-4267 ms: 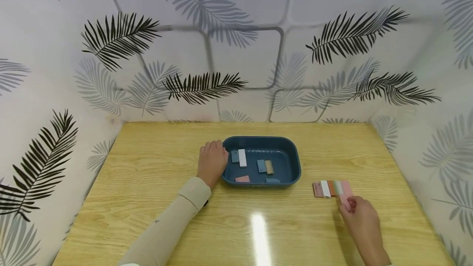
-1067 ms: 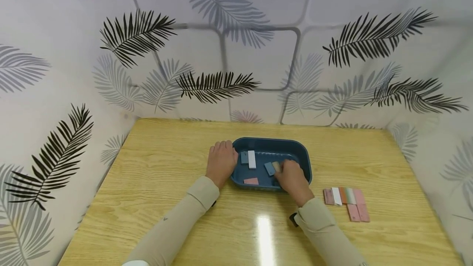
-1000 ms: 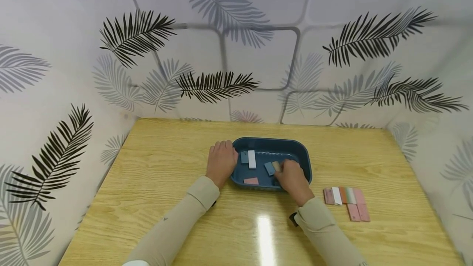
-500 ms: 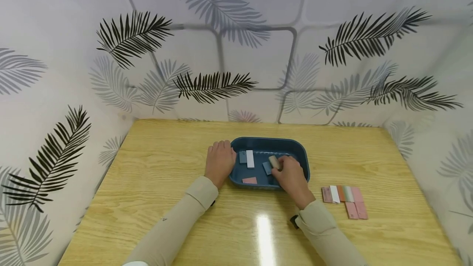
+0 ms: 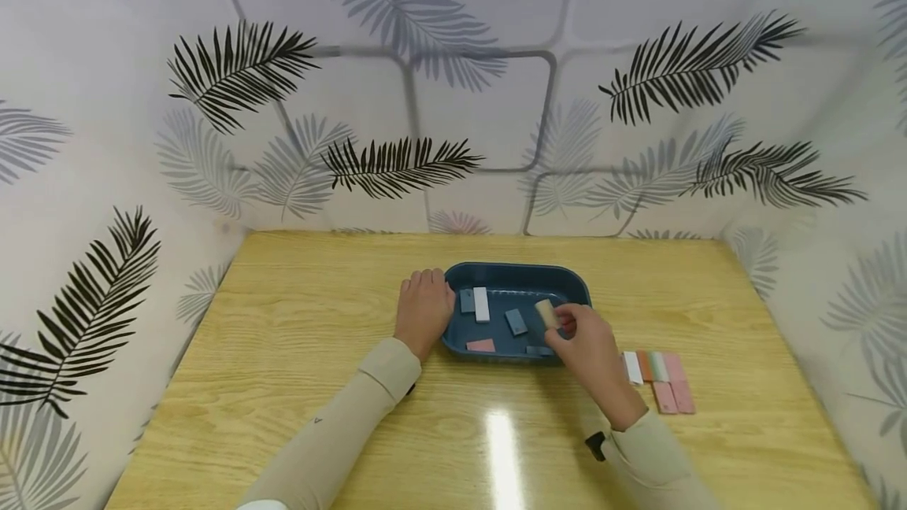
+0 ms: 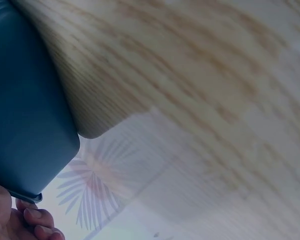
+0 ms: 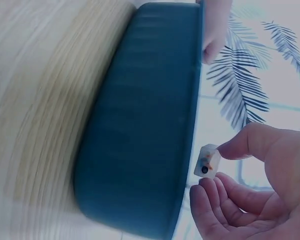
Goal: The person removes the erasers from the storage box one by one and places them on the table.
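Observation:
My left hand [image 5: 423, 309] grips the left rim of a dark blue plastic bin [image 5: 560, 280]; the left wrist view shows curled fingers [image 6: 34, 215] at that rim. Over the bin's right part, my right hand [image 5: 591, 352] pinches a tan eraser-like block [image 5: 546, 313] between thumb and fingertips. Its pale end with orange and black marks faces the right wrist camera, where the block [image 7: 207, 161] is above the rim. Inside the bin lie a blue block [image 5: 516, 322], a white block [image 5: 481, 304] beside another blue one [image 5: 466, 301], a pink block [image 5: 481, 345] and a blue block [image 5: 538, 351] by the front wall.
Right of the bin, a group of small blocks lies edge to edge on the wooden table [image 5: 298, 321]: a white one [image 5: 633, 367], an orange-and-green one [image 5: 653, 366] and several pink ones [image 5: 673, 397]. My right forearm partly covers the group's left end. Leaf-patterned walls surround the table.
After setting pink blocks in the group on the right, my right hand moved into the bin. It has picked up the tan block and raised it rightward. My left hand stays on the rim.

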Tool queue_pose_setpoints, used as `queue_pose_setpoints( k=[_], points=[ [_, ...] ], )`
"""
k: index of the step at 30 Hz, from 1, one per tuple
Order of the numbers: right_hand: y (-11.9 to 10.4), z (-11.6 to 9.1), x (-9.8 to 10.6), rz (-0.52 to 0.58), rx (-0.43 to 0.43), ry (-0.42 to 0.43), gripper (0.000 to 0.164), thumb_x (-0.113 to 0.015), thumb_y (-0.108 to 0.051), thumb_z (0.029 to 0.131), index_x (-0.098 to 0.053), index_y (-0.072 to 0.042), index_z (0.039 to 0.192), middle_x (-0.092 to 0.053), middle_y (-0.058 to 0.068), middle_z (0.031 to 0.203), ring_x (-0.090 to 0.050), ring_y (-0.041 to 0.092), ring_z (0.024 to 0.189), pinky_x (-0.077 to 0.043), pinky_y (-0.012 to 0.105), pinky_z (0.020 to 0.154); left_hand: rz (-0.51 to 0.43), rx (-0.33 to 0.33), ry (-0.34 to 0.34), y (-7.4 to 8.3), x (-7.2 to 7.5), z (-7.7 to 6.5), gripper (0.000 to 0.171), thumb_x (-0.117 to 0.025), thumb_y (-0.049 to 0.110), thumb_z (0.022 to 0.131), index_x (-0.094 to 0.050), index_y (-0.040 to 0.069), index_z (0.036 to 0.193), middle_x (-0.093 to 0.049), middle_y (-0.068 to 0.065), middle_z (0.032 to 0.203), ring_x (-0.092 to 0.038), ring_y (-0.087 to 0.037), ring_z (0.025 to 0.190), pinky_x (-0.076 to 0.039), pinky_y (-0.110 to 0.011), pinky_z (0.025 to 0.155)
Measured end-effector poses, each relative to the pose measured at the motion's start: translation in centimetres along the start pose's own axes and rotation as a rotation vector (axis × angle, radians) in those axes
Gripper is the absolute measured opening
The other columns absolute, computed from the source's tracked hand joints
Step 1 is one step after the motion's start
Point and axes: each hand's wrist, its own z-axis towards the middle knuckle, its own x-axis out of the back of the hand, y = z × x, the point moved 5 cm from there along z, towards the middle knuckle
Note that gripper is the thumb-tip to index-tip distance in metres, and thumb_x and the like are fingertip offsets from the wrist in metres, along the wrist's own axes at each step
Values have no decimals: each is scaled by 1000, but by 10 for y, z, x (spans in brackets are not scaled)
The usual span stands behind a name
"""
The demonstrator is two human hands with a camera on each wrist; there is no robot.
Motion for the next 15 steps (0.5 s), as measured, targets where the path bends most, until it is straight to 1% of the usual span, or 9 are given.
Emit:
queue_pose_setpoints(
  k=[4,9,13,15],
  points=[
    [9,-14,17,6,-5,29,33,-65,-15,80,-61,1,108,-59,10,94,-56,23,84,-47,39,73,-2,2,-3,1,1,0,18,-51,20,92,-55,3,93,-56,-10,84,-51,-25,81,-39,-38,73],
    [29,-35,33,-7,-23,70,31,-64,-15,80,-62,1,107,-61,8,91,-58,21,82,-48,36,71,4,3,-19,2,2,0,19,-50,21,93,-56,3,94,-56,-10,85,-51,-26,82,-40,-39,74],
    [47,-49,43,-19,-62,72,30,-64,-15,81,-63,2,106,-62,8,90,-59,20,81,-49,34,70,4,9,-31,2,1,0,19,-49,21,93,-55,3,93,-56,-10,84,-51,-25,82,-40,-39,73],
    [57,-55,47,-22,-77,58,30,-64,-13,81,-63,4,106,-62,9,91,-59,21,81,-49,33,69,4,9,-31,2,1,0,19,-49,21,93,-55,4,92,-55,-10,83,-51,-25,81,-39,-38,72]
  ],
)
